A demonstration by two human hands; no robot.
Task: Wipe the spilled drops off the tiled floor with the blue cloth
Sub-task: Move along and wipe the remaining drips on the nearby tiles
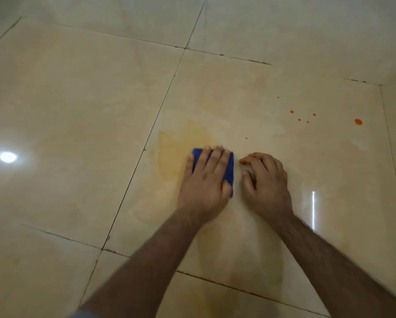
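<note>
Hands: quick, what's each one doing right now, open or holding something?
Left hand: open, fingers flat, pressing the cloth on the floor.
Right hand: open, fingers loosely curled, tips on the floor, holding nothing visible.

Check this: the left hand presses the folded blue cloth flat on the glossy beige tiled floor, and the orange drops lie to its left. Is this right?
Not quite. In the head view the orange drops lie to the right of the folded blue cloth. The left hand does press it on the glossy beige tiled floor.
</note>
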